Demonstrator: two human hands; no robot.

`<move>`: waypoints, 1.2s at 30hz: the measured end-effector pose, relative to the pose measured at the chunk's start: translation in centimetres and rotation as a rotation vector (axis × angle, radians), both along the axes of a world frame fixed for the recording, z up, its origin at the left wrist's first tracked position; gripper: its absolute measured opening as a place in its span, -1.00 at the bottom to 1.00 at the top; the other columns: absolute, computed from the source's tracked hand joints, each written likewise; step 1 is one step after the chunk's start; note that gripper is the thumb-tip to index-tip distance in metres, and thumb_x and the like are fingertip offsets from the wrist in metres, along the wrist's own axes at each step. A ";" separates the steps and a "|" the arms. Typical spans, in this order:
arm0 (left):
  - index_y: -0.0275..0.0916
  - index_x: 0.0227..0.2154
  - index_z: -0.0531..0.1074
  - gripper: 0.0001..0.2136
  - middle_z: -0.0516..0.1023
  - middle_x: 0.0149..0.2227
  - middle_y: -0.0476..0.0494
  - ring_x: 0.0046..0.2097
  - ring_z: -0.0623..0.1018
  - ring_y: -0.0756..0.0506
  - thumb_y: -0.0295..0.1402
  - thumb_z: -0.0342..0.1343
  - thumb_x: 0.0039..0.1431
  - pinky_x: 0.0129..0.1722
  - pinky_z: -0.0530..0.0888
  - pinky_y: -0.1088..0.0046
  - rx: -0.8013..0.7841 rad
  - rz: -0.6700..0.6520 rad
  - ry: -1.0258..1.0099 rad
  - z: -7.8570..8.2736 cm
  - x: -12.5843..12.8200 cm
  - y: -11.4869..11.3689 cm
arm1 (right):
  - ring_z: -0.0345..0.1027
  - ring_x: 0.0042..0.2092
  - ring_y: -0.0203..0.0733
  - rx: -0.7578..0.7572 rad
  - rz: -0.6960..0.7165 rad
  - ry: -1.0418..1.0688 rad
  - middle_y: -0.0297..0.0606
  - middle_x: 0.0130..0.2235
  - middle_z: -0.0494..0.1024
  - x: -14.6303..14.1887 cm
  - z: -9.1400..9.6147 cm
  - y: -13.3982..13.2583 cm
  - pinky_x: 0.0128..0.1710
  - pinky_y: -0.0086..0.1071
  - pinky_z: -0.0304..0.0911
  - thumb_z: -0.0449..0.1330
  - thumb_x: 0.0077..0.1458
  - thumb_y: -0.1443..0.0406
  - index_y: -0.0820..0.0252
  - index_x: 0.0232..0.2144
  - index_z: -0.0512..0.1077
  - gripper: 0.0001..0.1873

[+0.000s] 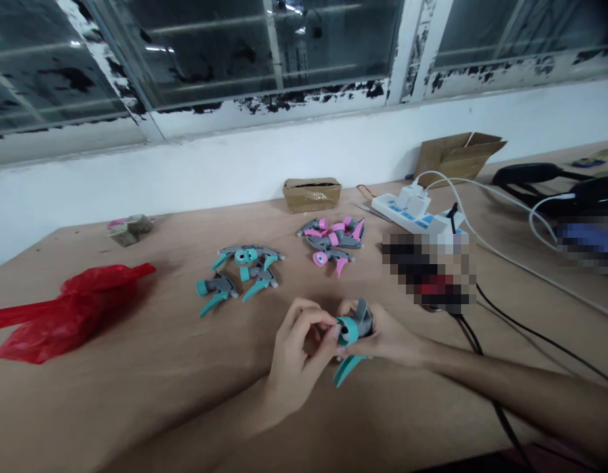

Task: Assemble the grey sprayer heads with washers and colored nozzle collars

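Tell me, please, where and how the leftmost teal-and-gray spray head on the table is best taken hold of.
I would pinch the leftmost spray head across its gray body, coming from above. It appears to lie on its side, its teal collar at the left and its trigger slanting toward the wearer, so the broad body probably gives the steadiest hold.

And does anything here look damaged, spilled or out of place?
The window frame looks damaged: dark, ragged patches break up its white paint. On the table I see no spill; the loose teal trigger sprayer heads and pink trigger sprayer heads lie in separate groups.
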State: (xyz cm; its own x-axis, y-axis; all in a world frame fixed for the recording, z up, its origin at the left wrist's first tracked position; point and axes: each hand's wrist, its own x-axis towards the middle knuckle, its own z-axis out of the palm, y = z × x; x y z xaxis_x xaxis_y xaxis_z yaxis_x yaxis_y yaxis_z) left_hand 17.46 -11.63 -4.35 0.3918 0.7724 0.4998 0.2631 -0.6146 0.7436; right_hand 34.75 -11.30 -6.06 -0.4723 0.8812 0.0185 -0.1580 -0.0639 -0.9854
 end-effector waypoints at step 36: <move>-0.18 -0.25 0.40 -0.86 0.30 -0.31 -0.05 -0.35 0.38 0.03 -0.52 0.02 0.19 -0.35 0.40 0.51 0.306 0.110 0.228 -0.4 0.0 1.4 | 0.38 -0.56 -0.39 -0.238 0.062 -0.103 -0.51 -0.51 0.38 0.8 2.0 1.5 -0.55 -0.50 0.37 0.30 -0.27 0.44 0.20 -0.28 0.24 -0.56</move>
State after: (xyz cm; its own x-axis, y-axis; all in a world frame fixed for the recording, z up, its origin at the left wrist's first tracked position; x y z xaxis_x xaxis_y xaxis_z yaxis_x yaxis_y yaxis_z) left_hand 17.49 -10.25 -4.71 0.4427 0.6449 0.6230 0.4768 -0.7577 0.4456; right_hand 35.54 -9.81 -4.09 -0.5142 0.8243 -0.2368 -0.0464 -0.3025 -0.9520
